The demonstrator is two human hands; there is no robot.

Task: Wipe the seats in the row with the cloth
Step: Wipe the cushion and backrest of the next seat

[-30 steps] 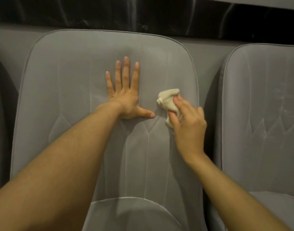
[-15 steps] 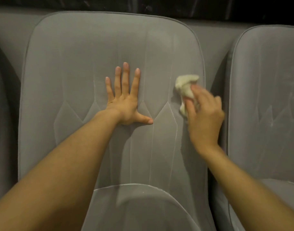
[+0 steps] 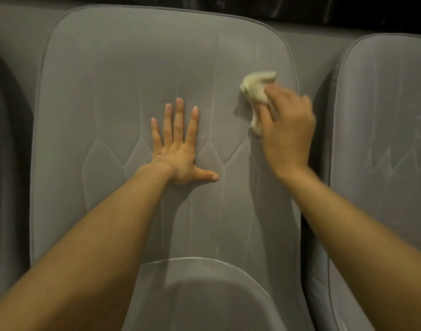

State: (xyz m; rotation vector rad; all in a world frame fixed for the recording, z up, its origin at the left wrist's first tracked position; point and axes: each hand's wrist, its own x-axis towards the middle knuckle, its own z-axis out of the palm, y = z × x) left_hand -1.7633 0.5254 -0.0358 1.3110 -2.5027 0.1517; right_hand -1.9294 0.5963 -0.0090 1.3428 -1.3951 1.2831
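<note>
The cloth (image 3: pixel 257 90), cream and crumpled, sticks out above the right hand (image 3: pixel 287 130), whose curled fingers grip it against the seat (image 3: pixel 104 91) backrest's upper right edge. The left hand (image 3: pixel 178 149) lies flat, fingers spread, mid-backrest.

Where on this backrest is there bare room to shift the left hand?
Bare: upper left of the backrest, between its piped edge and the left hand; also below its thumb. Crowded: upper right, where the right hand holds the cloth.
</note>
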